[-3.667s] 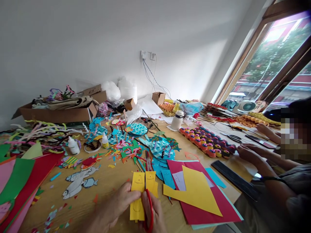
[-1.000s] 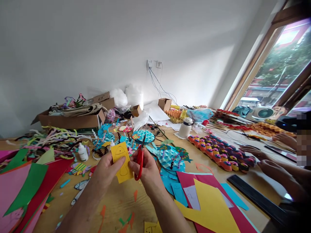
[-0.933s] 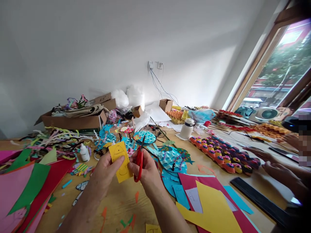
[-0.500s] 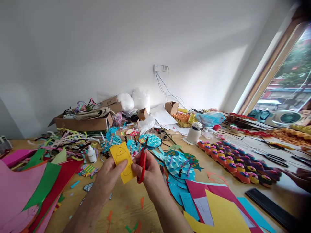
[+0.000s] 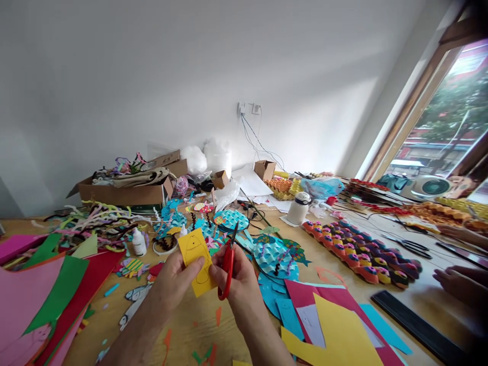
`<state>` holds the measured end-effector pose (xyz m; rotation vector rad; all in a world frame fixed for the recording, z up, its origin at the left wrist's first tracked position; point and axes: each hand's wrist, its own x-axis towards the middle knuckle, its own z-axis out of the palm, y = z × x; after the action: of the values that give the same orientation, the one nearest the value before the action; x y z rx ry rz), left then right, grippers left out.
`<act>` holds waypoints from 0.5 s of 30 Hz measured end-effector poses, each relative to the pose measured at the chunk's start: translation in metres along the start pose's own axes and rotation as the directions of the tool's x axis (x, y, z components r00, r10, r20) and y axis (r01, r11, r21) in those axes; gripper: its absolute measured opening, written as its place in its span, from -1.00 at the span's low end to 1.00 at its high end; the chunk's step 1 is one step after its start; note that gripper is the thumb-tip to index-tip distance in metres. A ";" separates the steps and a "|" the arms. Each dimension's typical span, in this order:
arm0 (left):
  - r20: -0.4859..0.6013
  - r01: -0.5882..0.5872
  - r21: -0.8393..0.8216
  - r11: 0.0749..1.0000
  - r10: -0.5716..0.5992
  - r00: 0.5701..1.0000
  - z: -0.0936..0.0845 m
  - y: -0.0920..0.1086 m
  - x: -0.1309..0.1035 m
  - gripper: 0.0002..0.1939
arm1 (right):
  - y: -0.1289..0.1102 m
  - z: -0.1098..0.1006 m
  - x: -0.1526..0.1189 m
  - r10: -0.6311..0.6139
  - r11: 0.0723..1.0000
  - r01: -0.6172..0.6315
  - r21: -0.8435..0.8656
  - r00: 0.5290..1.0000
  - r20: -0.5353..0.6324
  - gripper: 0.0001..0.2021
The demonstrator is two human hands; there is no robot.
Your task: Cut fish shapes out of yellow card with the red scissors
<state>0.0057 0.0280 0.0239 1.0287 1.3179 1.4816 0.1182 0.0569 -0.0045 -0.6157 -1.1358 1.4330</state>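
A yellow piece of paper (image 5: 193, 248) with fish outlines drawn on it is pinched between the thumb and fingers of my left hand (image 5: 178, 277). Red-handled scissors (image 5: 227, 269) sit in my right hand (image 5: 239, 272), their dark blades pointing up and away from me. My right fingertips are at the right edge of the yellow paper. Beyond the hands lie blue woven paper shapes (image 5: 233, 220) and a round blue woven piece (image 5: 271, 255).
Coloured sheets (image 5: 57, 284) lie at left, yellow and maroon paper (image 5: 339, 325) at right. A glue bottle (image 5: 139, 242), white jar (image 5: 298, 208), painted egg tray (image 5: 358, 249) and cardboard box (image 5: 122, 193) stand beyond. Another person's hands (image 5: 461, 282) are at far right.
The view has shifted slightly to the right. Both hands still hold the paper and scissors, whose blades now tilt a little more to the right. The other person's hands show more.
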 end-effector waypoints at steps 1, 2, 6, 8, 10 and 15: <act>0.014 0.004 0.012 1.000 -0.004 1.000 0.000 -0.001 0.000 -0.79 | 0.001 -0.001 -0.001 -0.001 1.000 0.001 0.006 1.000 -0.015 -0.77; 0.026 0.004 0.014 1.000 -0.004 1.000 -0.001 -0.001 0.000 -0.79 | 0.001 -0.001 -0.003 -0.004 1.000 0.004 0.011 1.000 -0.028 -0.76; 0.051 -0.010 -0.130 0.992 0.017 0.999 -0.005 -0.001 -0.001 -0.69 | -0.007 -0.002 -0.008 0.013 1.000 -0.014 -0.012 0.999 -0.045 -0.75; 0.055 -0.015 -0.233 0.972 0.028 0.998 -0.008 0.001 -0.001 -0.63 | -0.012 -0.001 -0.010 0.026 0.999 -0.028 -0.028 0.998 -0.059 -0.76; 0.077 -0.025 -0.281 0.959 0.048 0.996 -0.010 0.003 -0.001 -0.63 | -0.016 0.001 -0.012 0.024 0.999 -0.027 -0.035 0.997 -0.079 -0.76; 0.152 -0.015 -0.302 0.953 0.064 0.986 -0.009 0.004 0.000 -0.64 | -0.012 0.000 -0.012 0.003 0.999 -0.007 -0.038 0.994 -0.112 -0.79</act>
<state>-0.0037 0.0258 0.0271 0.9555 0.9289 1.5388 0.1256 0.0440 0.0031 -0.7171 -1.0762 1.3667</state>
